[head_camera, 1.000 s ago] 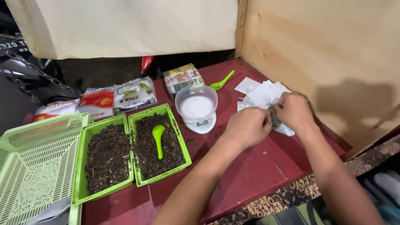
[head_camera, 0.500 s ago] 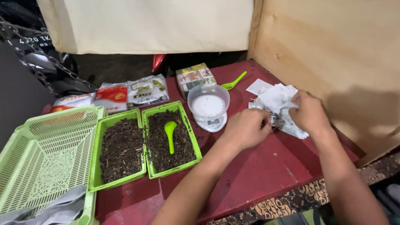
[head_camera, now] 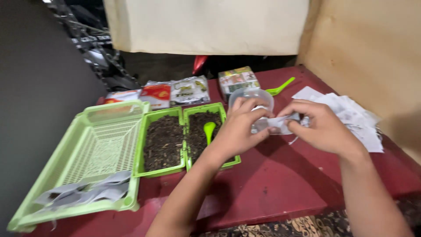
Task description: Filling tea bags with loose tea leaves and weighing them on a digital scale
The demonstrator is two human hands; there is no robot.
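My left hand (head_camera: pixel 239 127) and my right hand (head_camera: pixel 322 127) both pinch a small white paper sachet (head_camera: pixel 277 123), held between them above the red table (head_camera: pixel 280 184). The sachet hangs just in front of a clear bowl (head_camera: pixel 252 94) that sits on a small scale, mostly hidden behind my left hand. A loose pile of white paper sachets (head_camera: pixel 351 115) lies to the right of my right hand.
Two green trays of dark dried leaves (head_camera: pixel 164 140) stand left of my hands, the right one (head_camera: pixel 199 131) with a green scoop (head_camera: pixel 209 129) in it. A large green mesh basket (head_camera: pixel 94 149) holds several filled sachets (head_camera: pixel 87 193). Packets (head_camera: pixel 175 92), a carton (head_camera: pixel 238 80) and a second green scoop (head_camera: pixel 280 87) lie behind.
Both hands have lifted one sachet away from the pile and brought it leftward in front of the bowl. The view has swung to the left.
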